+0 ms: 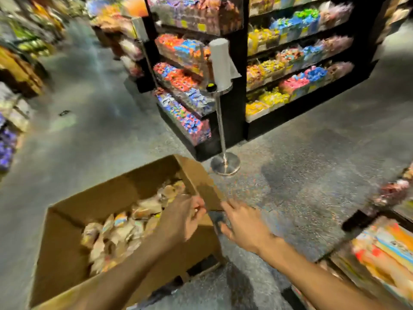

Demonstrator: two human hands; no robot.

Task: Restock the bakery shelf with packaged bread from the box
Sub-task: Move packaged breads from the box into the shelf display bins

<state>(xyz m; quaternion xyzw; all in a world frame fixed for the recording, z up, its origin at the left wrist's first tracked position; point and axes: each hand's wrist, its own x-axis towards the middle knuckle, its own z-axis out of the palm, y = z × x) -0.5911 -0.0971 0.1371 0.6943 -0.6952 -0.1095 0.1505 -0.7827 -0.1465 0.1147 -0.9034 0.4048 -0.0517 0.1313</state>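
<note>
A large open cardboard box (pixel 73 222) stands on the floor at lower left, holding several bagged bread packages (pixel 120 233) in a loose pile. Its right flap (pixel 201 182) stands up. My left hand (pixel 183 218) reaches over the box with its fingers curled on that flap's near edge. My right hand (pixel 244 222) is just outside the box, thumb and fingers closed around the same flap's lower corner. Motion blur hides the exact grip. A low shelf (pixel 384 249) of colourful packaged goods sits at the right edge.
A chrome stand (pixel 224 162) with a white roll (pixel 220 61) on top rises just beyond the box. Behind it is a black shelving unit (pixel 237 121) full of bright wrapped packets. More displays line the left aisle side (pixel 13 113). Grey floor (pixel 301 166) lies between.
</note>
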